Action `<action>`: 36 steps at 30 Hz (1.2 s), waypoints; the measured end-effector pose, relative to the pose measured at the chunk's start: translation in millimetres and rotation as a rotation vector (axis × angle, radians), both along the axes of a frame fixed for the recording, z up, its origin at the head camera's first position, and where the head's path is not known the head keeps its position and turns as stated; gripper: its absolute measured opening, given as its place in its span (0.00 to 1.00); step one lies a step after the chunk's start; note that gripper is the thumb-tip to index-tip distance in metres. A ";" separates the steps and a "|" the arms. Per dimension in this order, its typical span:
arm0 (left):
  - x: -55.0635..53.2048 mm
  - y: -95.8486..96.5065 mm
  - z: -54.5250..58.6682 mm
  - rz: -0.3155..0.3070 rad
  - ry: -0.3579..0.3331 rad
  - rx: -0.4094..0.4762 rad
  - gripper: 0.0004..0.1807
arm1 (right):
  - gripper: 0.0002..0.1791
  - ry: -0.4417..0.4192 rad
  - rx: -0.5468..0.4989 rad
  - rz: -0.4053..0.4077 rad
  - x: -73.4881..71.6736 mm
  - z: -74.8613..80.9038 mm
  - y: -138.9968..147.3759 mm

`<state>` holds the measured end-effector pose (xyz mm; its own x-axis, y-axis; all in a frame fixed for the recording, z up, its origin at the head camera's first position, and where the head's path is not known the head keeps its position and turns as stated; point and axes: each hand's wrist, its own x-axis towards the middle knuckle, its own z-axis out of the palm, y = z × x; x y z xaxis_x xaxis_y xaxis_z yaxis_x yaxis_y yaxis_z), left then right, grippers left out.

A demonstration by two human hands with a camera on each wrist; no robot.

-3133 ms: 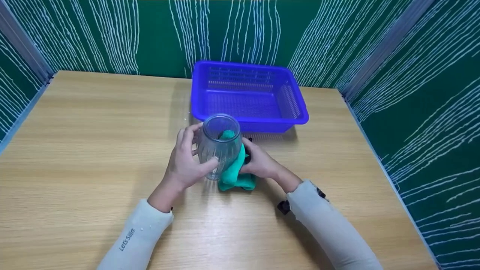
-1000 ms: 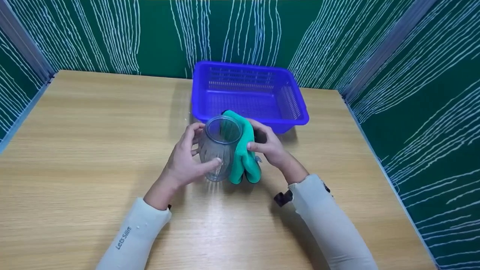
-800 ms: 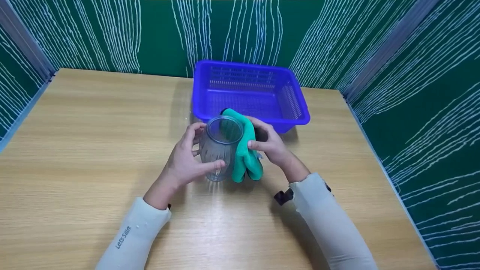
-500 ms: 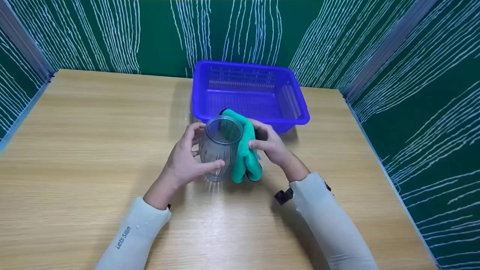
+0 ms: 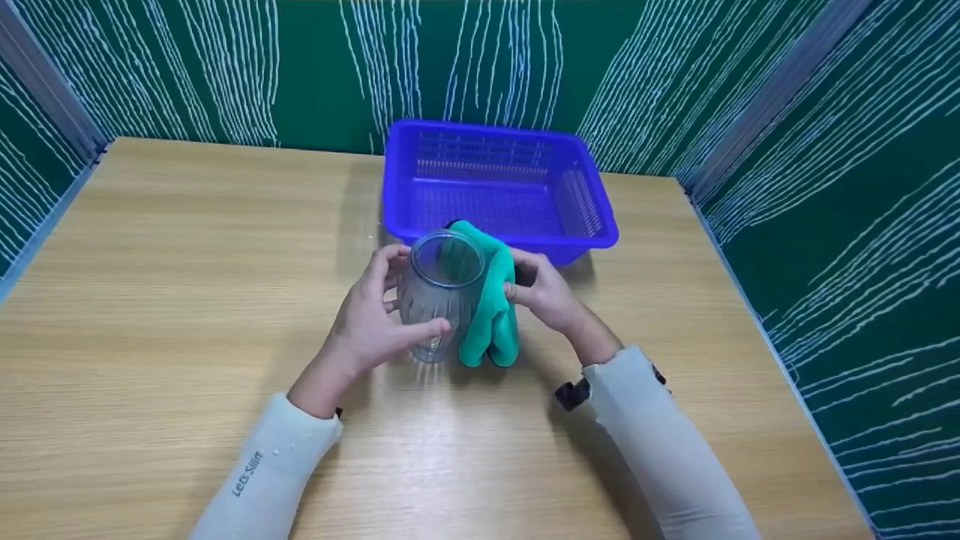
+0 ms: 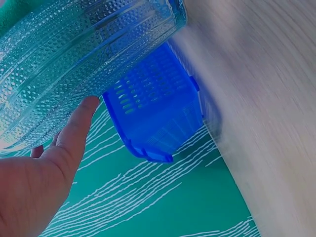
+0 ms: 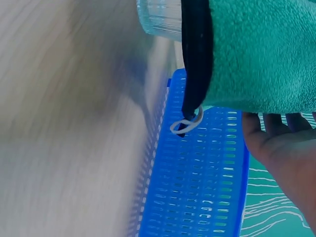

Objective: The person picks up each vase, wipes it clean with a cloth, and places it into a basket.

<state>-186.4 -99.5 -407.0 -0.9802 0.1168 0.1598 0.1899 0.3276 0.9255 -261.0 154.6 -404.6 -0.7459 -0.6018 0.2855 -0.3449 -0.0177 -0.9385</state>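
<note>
My left hand (image 5: 367, 319) grips a clear glass jar (image 5: 431, 307) from the left, thumb across its near side. The jar is held upright, mouth up, over the table. In the left wrist view its wall (image 6: 64, 74) shows ribs and small dimples. On the right, my right hand (image 5: 546, 296) holds a folded green cloth (image 5: 495, 296) against the jar's side, thumb on the near face. The cloth's upper end stands by the jar's rim. Dark edging (image 7: 197, 59) and a pale hanging loop (image 7: 187, 122) show in the right wrist view.
A blue-purple plastic basket (image 5: 600, 238) with slotted walls stands just behind the jar, towards the back of the wooden table (image 5: 187, 300). Green panels (image 5: 322, 97) with white wavy lines enclose the table's back and sides.
Since the oldest frame, the cloth has come up along the jar's right side and my right hand has shifted slightly right. Lately the cloth edged a little left. The jar stays nearly still.
</note>
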 end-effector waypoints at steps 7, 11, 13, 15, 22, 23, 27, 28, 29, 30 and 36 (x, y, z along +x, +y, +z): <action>-0.7 0.9 1.0 0.003 -0.007 0.002 0.50 | 0.26 -0.029 0.061 0.004 -0.7 -7.6 5.9; -1.1 0.8 0.6 0.007 0.000 -0.002 0.51 | 0.24 -0.049 0.118 0.006 -1.1 -11.9 8.0; -1.1 0.7 0.3 0.010 0.002 -0.005 0.51 | 0.23 -0.053 0.154 0.000 -0.8 -13.8 8.3; -1.1 0.7 0.3 0.011 0.002 -0.007 0.51 | 0.23 -0.051 0.185 -0.003 -0.6 -16.0 8.2; -1.0 0.6 -0.1 0.002 -0.005 -0.005 0.51 | 0.22 -0.082 0.240 0.002 -0.2 -25.2 6.8; -1.0 0.5 -0.2 0.000 -0.006 -0.005 0.51 | 0.22 -0.087 0.244 0.008 0.0 -26.1 6.4; -0.6 0.5 -0.7 -0.005 -0.004 -0.006 0.51 | 0.25 -0.090 0.255 0.025 0.8 -29.0 5.5; -0.4 0.5 -1.0 -0.005 -0.002 -0.006 0.51 | 0.25 -0.091 0.259 0.023 1.3 -29.2 5.2; -0.3 0.4 -1.2 -0.005 -0.001 -0.007 0.51 | 0.25 -0.086 0.265 0.022 2.0 -29.0 4.9; -0.2 0.4 -1.5 -0.003 -0.001 -0.008 0.51 | 0.26 -0.083 0.271 0.018 2.7 -29.0 4.8; 0.1 0.6 -1.9 0.006 -0.003 -0.011 0.51 | 0.30 -0.045 0.316 -0.028 8.8 -27.2 7.0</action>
<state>-186.3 -98.9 -408.9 -0.9814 0.1131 0.1554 0.1851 0.3388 0.9225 -252.1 161.6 -431.7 -0.7712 -0.6343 0.0543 -0.2992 0.2858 -0.9104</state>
